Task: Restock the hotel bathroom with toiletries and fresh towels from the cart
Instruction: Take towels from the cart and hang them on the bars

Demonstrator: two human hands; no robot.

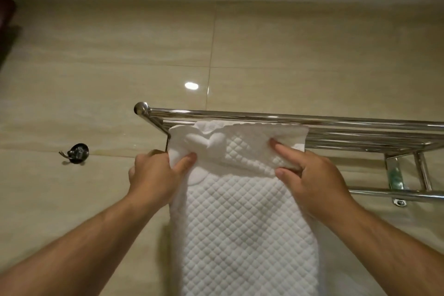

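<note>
Here, a wall of large glossy beige tiles [96, 79] fills the view, with thin grout lines and one bright oval light reflection [191, 86]. A small chrome wall hook [77, 150] is fixed to the tiles, well apart to the left of a polished chrome tubular towel rack [336, 122]. The rack's shelf is made of several parallel round bars ending in a rounded knob at the left. A single lower rail [396, 193] runs beneath it at the right on a mirrored bracket. A dark object [6, 19] at the upper left edge cannot be identified.

A white quilted towel [240, 223], with a raised diamond pattern and a plain smooth border, is draped over the left end of the rack's shelf. It hides the front bars there and hangs straight down against the wall between the two bare forearms. Its top is bunched into soft folds.

The left hand [153, 175] grips the towel's left edge just under the shelf, thumb on the front and fingers curled behind. The right hand [312, 178] pinches a fold near the towel's right edge between a straightened forefinger and the thumb.
</note>
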